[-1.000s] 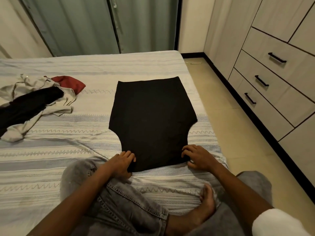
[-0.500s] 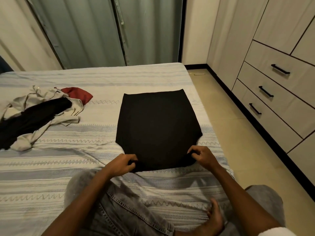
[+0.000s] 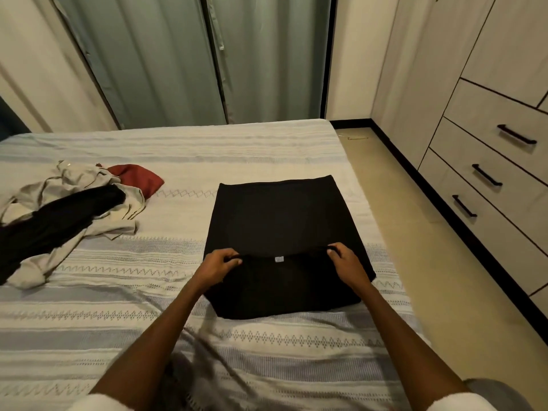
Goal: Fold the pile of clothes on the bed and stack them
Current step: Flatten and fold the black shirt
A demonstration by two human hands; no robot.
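Left hand (image 3: 218, 264) and right hand (image 3: 344, 262) pinch black garment's (image 3: 278, 221) edge (lifted).

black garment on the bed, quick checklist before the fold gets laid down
1. Left hand pinches the near edge of the black garment: ok.
2. Right hand pinches the same edge: ok.
3. Held edge level between the hands: ok.
4. Far half flat on the bed: ok.
5. Unfolded pile clear of the fold path: ok.
6. Layers underneath free of creases: cannot tell.
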